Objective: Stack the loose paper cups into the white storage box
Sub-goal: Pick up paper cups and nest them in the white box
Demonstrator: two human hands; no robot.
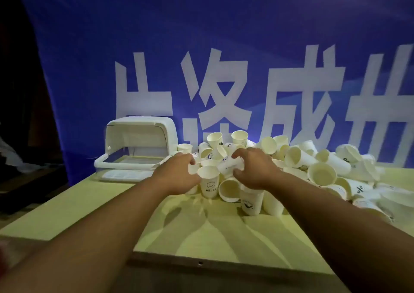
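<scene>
Left hand [177, 176] grip curls round upright cup [193, 169], mouth up. Right hand [255, 169] grip pinches sideways cup [230, 166], long axis left-right, I think. Both at cup pile [313, 160] on tabletop [201, 236]; white storage box [139, 136] left, open.

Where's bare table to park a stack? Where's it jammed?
Bare: the near table, in front of the cup pile, and the strip before the storage box, left of the left hand. Jammed: the pile, centre to right edge.

Both arms are stretching toward 12 o'clock; the left hand [177, 176] is gripping a small cup [193, 169], the right hand [255, 169] a lying cup [229, 166].
</scene>
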